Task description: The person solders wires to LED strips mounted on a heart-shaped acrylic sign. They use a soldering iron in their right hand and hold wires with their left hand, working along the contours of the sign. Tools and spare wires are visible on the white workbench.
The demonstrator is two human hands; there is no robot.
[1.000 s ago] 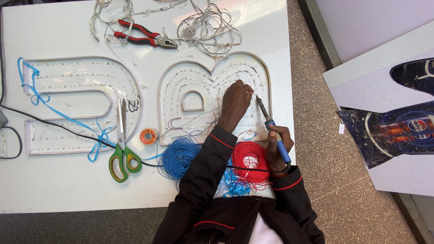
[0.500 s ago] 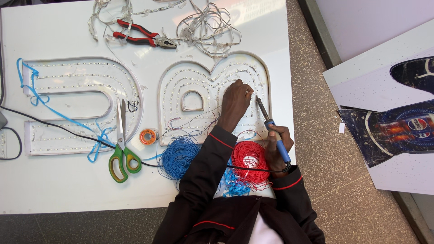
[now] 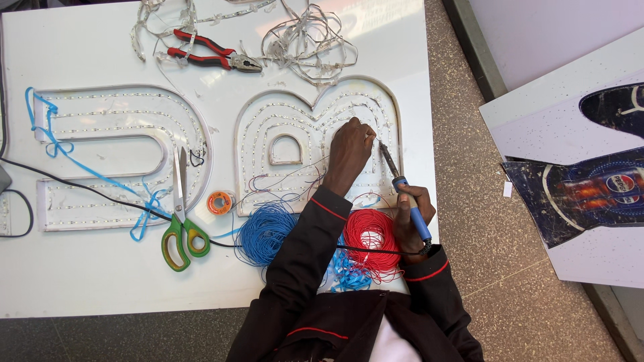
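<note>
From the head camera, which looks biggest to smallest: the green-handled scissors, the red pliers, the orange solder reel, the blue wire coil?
1-2. green-handled scissors and red pliers, about alike, too close to rank.
3. blue wire coil.
4. orange solder reel.

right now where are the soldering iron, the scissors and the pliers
soldering iron (image 3: 410, 209), head view, on its blue handle in the right hand
scissors (image 3: 180, 231), head view, on the green handles
pliers (image 3: 204, 50), head view, on the red handles

A dark sleeve (image 3: 305, 248) hides part of the blue wire coil (image 3: 267, 231); beside that coil, the left hand (image 3: 350, 151) covers whatever its fingertips pinch.
</note>
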